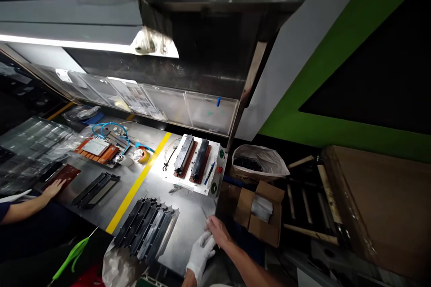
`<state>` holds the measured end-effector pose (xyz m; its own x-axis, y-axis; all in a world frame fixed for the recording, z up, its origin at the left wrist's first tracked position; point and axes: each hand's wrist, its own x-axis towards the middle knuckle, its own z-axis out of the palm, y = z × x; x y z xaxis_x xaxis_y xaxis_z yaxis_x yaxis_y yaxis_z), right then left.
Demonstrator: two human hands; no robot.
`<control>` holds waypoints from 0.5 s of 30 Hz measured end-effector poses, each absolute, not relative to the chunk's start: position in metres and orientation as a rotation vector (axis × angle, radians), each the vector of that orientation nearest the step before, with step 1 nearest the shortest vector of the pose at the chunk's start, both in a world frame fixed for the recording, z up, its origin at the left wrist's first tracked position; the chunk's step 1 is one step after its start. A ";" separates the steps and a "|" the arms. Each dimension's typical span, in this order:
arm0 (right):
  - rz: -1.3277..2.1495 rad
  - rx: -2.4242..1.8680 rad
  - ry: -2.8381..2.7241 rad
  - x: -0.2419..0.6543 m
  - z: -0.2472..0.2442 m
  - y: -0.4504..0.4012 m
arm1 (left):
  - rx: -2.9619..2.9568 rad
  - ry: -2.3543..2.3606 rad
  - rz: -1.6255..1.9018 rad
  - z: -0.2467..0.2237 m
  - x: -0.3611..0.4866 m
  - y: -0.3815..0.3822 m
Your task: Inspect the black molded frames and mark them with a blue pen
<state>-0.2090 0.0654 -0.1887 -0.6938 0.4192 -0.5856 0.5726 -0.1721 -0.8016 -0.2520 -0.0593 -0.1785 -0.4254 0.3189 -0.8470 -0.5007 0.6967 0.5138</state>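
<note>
At the front right edge of the metal table, my left hand (199, 254) wears a white glove, its fingers loosely bent and slightly apart. My bare right hand (218, 231) meets its fingertips, with the fingers curled closed. A faint thin line shows by the right fingertips, too blurred to name. Left of my hands lie several long black plastic strips (146, 226) side by side. Beyond them stands a white fixture (184, 179) with two long black parts (201, 160) seated on reddish-brown bases. A blue pen (209, 173) rests on the fixture.
A co-worker's hand (55, 187) touches a brown plate (67, 176) at the left. Yellow tape (138, 182) crosses the table. An open cardboard box (278, 224) and a lined bag (269, 161) stand right. A green-handled tool (76, 253) and orange fixture (96, 150) are left.
</note>
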 end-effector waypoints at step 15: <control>-1.977 1.469 1.569 -0.149 -0.201 0.107 | -0.321 1.990 1.014 -0.165 -0.299 -0.103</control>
<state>-0.1491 0.1074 -0.2007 -0.4757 0.3856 -0.7906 0.6822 -0.4056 -0.6083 -0.2986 -0.1028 -0.1645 -0.5999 0.1430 -0.7872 -0.5527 0.6373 0.5370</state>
